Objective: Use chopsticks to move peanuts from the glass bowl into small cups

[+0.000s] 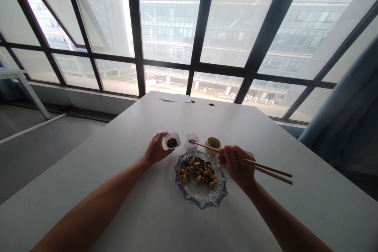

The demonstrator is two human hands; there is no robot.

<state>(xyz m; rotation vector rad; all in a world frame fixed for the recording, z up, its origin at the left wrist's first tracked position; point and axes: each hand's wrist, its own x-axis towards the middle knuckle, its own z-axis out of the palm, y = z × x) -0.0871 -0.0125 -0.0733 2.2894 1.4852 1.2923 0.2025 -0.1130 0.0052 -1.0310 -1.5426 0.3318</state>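
My left hand grips a small clear plastic cup, tilted so that dark seeds show inside. Between the fingers of my right hand is a pair of chopsticks. Their tips reach left to a second small translucent cup, at some dark pieces in it; whether they pinch one I cannot tell. Just below the cups stands a scalloped glass dish with peanuts in their shells and dark seeds along its far side. A small patterned yellowish bowl sits beside my right hand.
All of this is on a white table. Sheets of paper lie at its far edge, near two round cable holes. Large windows rise behind it. A blue-grey curtain hangs on the right, and another white table stands at the left.
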